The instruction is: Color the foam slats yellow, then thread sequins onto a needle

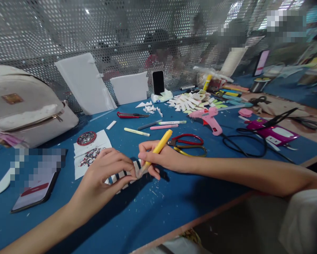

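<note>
My right hand grips a yellow pen-shaped tool, tilted, with its pale tip pointing down at the table. Beside that tip, my left hand has thumb and forefinger pinched together on one of the small white pieces. These pieces lie in a row on the blue table, partly hidden under the left hand. Behind my right hand rest scissors with red and yellow handles. A white sheet with a pile of glittery bits and a small red-rimmed dish lies beyond my left hand.
Pens, a red cutter knife and a heap of white strips lie farther back. At right are a pink glue gun and its black cord. A phone and a backpack occupy the left.
</note>
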Available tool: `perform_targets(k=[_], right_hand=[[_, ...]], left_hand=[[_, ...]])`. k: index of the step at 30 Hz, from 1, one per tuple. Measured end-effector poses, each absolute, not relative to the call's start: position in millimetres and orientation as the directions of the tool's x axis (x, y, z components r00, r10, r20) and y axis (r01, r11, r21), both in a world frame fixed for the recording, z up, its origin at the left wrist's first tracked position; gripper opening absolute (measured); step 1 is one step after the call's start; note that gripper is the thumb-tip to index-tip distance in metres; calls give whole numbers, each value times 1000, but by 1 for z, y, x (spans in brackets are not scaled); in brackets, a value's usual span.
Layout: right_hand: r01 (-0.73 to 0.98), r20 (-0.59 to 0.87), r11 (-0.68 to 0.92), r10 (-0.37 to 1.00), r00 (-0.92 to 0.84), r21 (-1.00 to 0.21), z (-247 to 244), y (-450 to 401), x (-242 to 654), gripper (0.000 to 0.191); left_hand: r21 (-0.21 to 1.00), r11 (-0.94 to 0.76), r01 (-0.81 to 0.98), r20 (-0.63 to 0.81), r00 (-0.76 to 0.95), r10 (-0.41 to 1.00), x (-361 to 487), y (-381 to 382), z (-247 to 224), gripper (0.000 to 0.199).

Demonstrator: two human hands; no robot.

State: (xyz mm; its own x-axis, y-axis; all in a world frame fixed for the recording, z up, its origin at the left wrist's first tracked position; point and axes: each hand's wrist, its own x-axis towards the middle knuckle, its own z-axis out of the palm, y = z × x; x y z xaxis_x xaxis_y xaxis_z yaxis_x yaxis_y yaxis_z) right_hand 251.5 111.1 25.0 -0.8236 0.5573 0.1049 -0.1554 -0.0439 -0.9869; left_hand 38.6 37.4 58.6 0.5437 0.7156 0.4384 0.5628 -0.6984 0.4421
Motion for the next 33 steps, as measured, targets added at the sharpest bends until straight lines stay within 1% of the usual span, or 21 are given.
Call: perform_targets(k=[5,10,13,15,17,20,22,25,26,28,29,30,31,33], right_hand=[[-156,104,-45,565,-819,-987,28,111,252,40],[-135,94,-26,587,-804,-991,29,113,251,40],[-156,128,6,603,-787,-988,22,118,251,39],[-182,159,26,615,-772,-983,18,121,251,38],[-185,180,59,637,-749,-981,16,122,252,36],[-128,186,135,678,-711,-983,18,122,253,28],[-78,188,187,696,-693,-979,20,122,253,21],[-28,183,229,695,-695,-973,20,124,252,21],[-17,172,225,693,-700,-974,18,125,252,20],[5,164,236,690,-704,-972,16,127,252,25],[27,177,273,692,-700,-962,15,128,253,29],[63,205,345,686,-698,-937,14,128,253,32],[124,228,433,671,-706,-893,13,129,254,31],[225,247,558,645,-723,-799,13,130,255,27]], left_hand=[[486,-674,556,425,523,739,36,35,59,13],[594,-618,515,382,495,780,37,31,57,18],[657,-594,465,355,504,787,40,25,53,15],[647,-618,446,357,539,763,42,20,49,15],[570,-697,435,360,631,687,43,14,44,19],[425,-810,404,358,748,560,44,6,34,30],[340,-847,408,395,756,522,44,4,28,31],[235,-870,433,487,723,491,44,6,19,23],[214,-873,439,511,711,483,44,6,17,23],[174,-870,462,547,689,476,42,8,13,29],[138,-864,483,552,687,472,41,8,11,32],[92,-856,509,543,695,472,40,8,9,34],[41,-843,537,517,711,478,38,8,7,36],[-55,-826,561,450,752,482,36,9,3,43]])
